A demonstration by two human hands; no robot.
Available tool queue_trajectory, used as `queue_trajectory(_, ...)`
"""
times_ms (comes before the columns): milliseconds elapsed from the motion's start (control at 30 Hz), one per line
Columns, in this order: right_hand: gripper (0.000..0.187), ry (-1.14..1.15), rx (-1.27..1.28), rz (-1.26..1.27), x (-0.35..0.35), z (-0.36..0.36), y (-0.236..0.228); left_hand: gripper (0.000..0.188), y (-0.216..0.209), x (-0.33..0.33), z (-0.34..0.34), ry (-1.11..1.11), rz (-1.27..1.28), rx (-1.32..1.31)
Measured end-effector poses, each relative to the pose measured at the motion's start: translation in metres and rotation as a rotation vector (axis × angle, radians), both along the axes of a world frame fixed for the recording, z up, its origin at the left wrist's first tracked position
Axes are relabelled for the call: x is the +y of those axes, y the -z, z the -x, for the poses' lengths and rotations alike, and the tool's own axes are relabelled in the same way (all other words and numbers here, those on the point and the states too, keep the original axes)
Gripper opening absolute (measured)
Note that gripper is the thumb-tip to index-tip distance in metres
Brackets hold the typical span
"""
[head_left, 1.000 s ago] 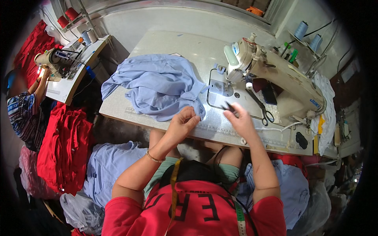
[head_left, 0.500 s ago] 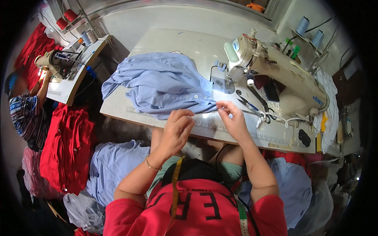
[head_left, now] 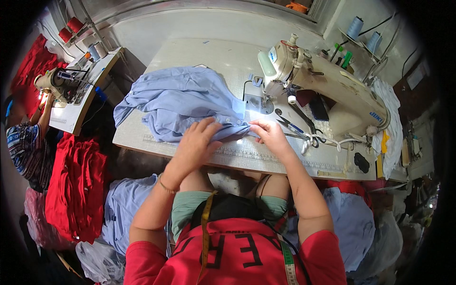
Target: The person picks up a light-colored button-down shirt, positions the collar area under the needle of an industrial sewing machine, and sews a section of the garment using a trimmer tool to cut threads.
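A light blue buttoned shirt [head_left: 178, 92] lies bunched on the sewing table [head_left: 190, 52], left of the sewing machine [head_left: 327, 88]. My right hand [head_left: 270, 135] pinches the shirt's near right edge, just in front of the lit needle plate [head_left: 259, 104]. Over the shirt's front edge, close to its white buttons, is my left hand [head_left: 195, 142]. Its fingers are stretched out and slightly bent, with nothing seen in them. Whether its fingertips press on the cloth is hard to see.
Scissors [head_left: 297, 128] and a dark phone [head_left: 319, 109] lie beside the machine. White cord [head_left: 327, 141] trails along the table. Blue thread cones [head_left: 355, 28] stand at the back right. At the left, another person [head_left: 28, 147] works at a second machine [head_left: 54, 83], near piled red cloth [head_left: 76, 185].
My left hand has moved up and left onto the front of the shirt, its fingers opening out. My right hand still grips the edge. The whole view has shifted slightly.
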State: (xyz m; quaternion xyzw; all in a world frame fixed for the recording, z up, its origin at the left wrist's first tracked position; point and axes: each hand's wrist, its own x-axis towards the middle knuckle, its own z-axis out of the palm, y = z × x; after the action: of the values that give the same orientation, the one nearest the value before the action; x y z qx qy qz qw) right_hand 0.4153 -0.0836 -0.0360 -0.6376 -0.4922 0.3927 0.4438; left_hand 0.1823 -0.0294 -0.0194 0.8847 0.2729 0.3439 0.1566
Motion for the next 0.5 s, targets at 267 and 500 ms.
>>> queue_trajectory(267, 0.016, 0.308, -0.076, -0.155, -0.025, -0.051, 0.010, 0.022, 0.028, 0.017, 0.014, -0.083, -0.028, 0.133)
queue_trajectory(500, 0.013, 0.037, -0.438, -0.363, -0.032, -0.035, -0.001, 0.020, 0.025, 0.015, 0.014, -0.068, -0.006, 0.130)
